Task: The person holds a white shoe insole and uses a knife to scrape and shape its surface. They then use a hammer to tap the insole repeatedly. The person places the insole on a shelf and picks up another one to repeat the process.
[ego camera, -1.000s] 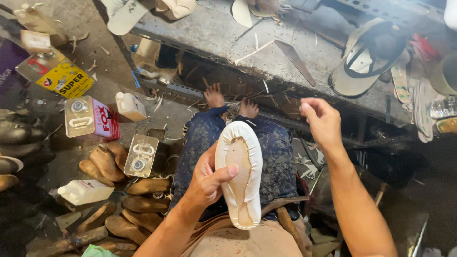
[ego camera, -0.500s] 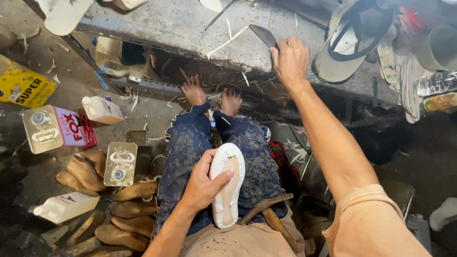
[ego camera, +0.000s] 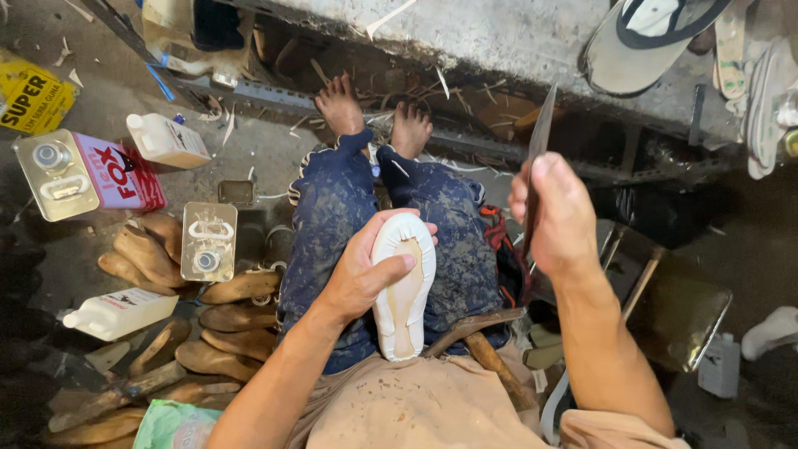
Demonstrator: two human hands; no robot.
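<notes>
Currently: left hand [ego camera: 366, 278] clamped on white shoe upper [ego camera: 404, 283] over lap; right hand [ego camera: 559, 218] gripping knife [ego camera: 540, 137], blade up, below desk [ego camera: 515, 37] edge.

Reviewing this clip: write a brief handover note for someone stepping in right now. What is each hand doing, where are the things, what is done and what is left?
Left hand: grips the white shoe upper on its wooden last, sole side up, resting on the lap.
Right hand: holds a thin dark metal blade, raised to the right of the shoe, not touching it.
Nearby: wooden lasts piled on the floor to the left, with metal cans.
Done: blade in hand, upper pulled over the last.
Left: the blade has not yet met the shoe.
</notes>
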